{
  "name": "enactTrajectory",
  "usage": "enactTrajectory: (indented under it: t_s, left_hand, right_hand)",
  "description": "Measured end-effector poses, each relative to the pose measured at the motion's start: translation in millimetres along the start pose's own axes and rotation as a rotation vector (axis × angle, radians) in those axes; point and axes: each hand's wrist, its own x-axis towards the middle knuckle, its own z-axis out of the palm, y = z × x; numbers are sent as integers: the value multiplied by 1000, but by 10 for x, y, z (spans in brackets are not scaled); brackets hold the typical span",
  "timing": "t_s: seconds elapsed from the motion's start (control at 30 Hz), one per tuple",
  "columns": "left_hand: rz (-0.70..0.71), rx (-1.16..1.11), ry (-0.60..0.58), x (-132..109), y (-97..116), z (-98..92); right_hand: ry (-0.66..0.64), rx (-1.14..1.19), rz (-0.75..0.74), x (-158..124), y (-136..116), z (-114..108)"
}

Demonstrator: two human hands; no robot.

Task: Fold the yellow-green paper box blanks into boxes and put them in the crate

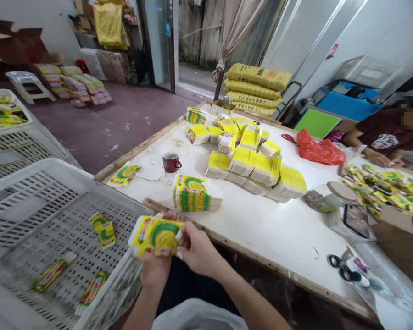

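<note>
A small yellow and green printed carton [160,236] is held in front of me, above the table's near edge. My left hand [155,268] grips it from below and behind, its fingers partly hidden by the carton. At the carton's right end, my right hand [197,250] pinches the edge, with white coverings on some fingertips. Just beyond my hands stands a row of flat, unfolded cartons [194,195] packed together. To the left, a white slotted crate [17,201] holds several cartons [53,273] lying apart on its bottom.
On the white table [248,233] are a dark red mug [170,162], stacks of yellow cartons [254,162], a red plastic bag [320,149], a phone [356,220] and scissors [344,268]. Another person [388,133] sits at the right by a carton pile [395,188]. Yellow sacks [256,89] stand behind.
</note>
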Motion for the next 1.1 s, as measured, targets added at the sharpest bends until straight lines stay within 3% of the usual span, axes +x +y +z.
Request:
enactTrajectory:
  t_s: [0.1,0.17,0.33,0.53,0.63,0.73,0.83,0.9,0.97,1.03,1.1]
  left_hand:
    - [27,-199,66,16,65,147]
    - [6,-265,126,36,78,177]
    - [-81,-127,124,7,-56,29]
    - [-123,90,173,-36,-157,-351]
    - [-152,183,-68,116,-14,-600]
    - [-202,267,-350,228,170,-751]
    - [-277,544,-536,139,218,-659]
    - [-305,678,-609,13,144,-503]
    - [-262,716,-535,-98,27,-357]
    - [-197,726,-383,-164,-78,-275]
    - [-134,734,-269,-194,-142,-263]
  right_hand:
    - [-41,329,55,-134,-8,203]
    - [-46,428,80,-162,5,262]
    - [26,284,80,-138,134,195]
    - [133,52,-103,-106,219,-157]
    - [134,-173,-326,-115,192,-367]
    - [28,-468,-520,-140,136,-483]
    - [-98,-641,-669,-172,104,-423]
    - [-56,-661,-726,-196,118,-307]
    - [142,-624,-705,-227,158,-170]
    - [318,-516,-631,-265,204,-41]
    - [386,-313,-529,-296,234,50]
